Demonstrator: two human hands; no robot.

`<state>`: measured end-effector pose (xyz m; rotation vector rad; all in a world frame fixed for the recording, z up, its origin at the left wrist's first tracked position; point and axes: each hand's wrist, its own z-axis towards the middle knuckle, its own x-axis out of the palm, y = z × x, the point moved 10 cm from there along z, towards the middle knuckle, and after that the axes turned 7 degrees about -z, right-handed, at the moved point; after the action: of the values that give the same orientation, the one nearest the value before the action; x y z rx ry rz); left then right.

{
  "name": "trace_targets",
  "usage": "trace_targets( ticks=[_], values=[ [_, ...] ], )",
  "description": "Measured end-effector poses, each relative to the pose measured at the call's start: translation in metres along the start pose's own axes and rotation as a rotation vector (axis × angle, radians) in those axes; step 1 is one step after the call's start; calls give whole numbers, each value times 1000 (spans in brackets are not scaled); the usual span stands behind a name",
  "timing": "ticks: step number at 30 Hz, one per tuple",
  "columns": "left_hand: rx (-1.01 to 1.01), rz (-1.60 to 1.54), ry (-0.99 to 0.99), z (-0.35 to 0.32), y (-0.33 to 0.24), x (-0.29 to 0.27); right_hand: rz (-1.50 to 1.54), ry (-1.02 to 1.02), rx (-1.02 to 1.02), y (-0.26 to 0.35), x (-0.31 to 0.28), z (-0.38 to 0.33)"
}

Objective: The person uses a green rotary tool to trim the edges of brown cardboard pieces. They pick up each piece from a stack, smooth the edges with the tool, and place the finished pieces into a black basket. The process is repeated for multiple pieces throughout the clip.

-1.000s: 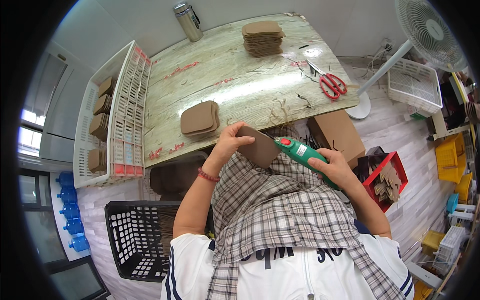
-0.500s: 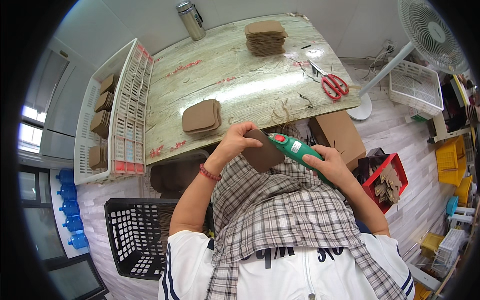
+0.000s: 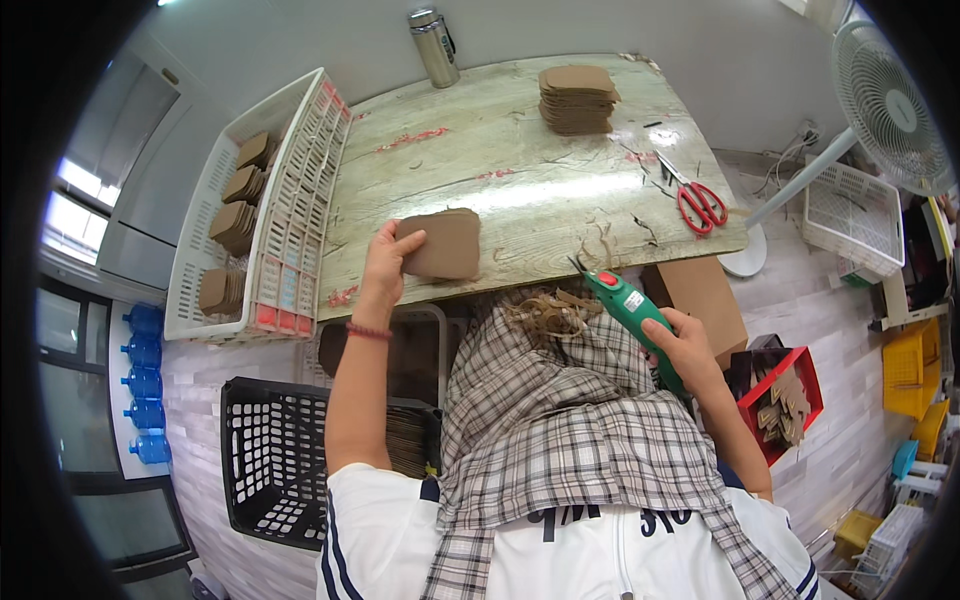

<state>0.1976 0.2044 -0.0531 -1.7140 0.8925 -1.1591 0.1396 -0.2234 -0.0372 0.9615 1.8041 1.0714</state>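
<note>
My left hand (image 3: 388,262) grips the left edge of a brown cardboard piece (image 3: 445,245) lying on top of a small stack near the front edge of the wooden table (image 3: 520,180). My right hand (image 3: 680,348) holds a green electric cutter (image 3: 628,305) with a red button, its tip pointing up toward the table edge. Thin brown cardboard trimmings (image 3: 545,312) lie on the checked cloth (image 3: 570,420) across my lap.
A taller stack of brown pieces (image 3: 578,98) sits far right on the table, red scissors (image 3: 702,205) at its right edge, a metal flask (image 3: 434,47) at the back. A white crate (image 3: 262,210) of brown pieces stands left, a black basket (image 3: 275,460) below, a red bin (image 3: 778,400) and fan (image 3: 885,105) right.
My left hand has carried the brown piece from in front of my chest up and left onto the small stack. The cutter has come away from the piece and stays in my right hand.
</note>
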Motion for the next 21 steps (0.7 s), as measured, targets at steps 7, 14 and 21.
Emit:
trace_targets(
  ticks=[7,14,21],
  values=[
    [634,1379,-95,22,-34,7,-53,-70,16,-20,-8,-3],
    [124,1614,432,77,17,33,2,-79,19,-24,-3,-3],
    [258,1281,222,30,-6,31,-10,-101,49,-30,4,-7]
  ],
)
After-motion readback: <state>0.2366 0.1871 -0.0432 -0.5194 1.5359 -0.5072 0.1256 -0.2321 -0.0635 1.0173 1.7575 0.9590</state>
